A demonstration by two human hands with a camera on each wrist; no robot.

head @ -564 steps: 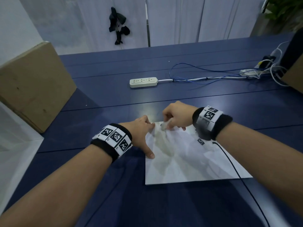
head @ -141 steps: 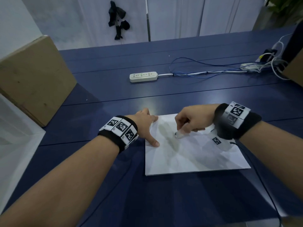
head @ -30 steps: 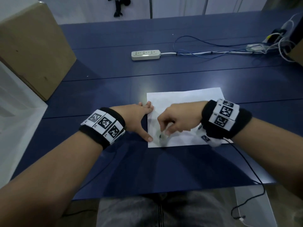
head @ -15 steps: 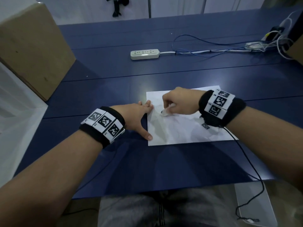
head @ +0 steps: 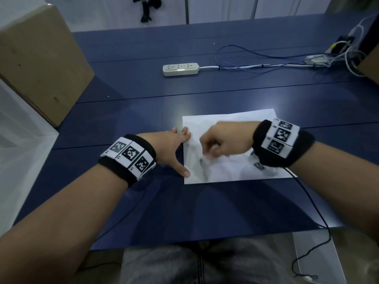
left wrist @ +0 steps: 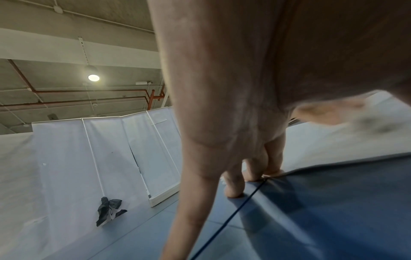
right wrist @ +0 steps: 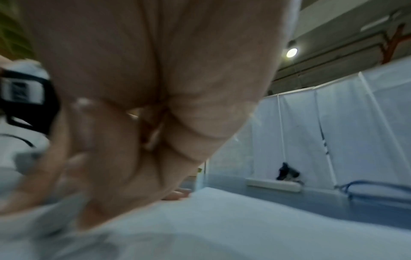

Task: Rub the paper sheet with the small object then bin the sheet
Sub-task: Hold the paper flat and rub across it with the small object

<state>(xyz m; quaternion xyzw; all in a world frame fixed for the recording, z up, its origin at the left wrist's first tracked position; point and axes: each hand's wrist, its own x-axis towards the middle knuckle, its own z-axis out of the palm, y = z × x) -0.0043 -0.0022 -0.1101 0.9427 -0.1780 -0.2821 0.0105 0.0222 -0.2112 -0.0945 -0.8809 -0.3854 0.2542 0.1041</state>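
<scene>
No legible writing. Left hand (head: 172,146) flat, pinning paper sheet (head: 231,169); right hand (head: 224,141) curled, pinching blurred small object (head: 203,159).

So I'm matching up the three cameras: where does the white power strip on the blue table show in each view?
Head: the white power strip lies upper centre, beyond the white paper sheet.
Left wrist: not in view.
Right wrist: it lies right of centre, low against the white screen.
Shared landmark: the black bundle hanging on the white screen.
</scene>
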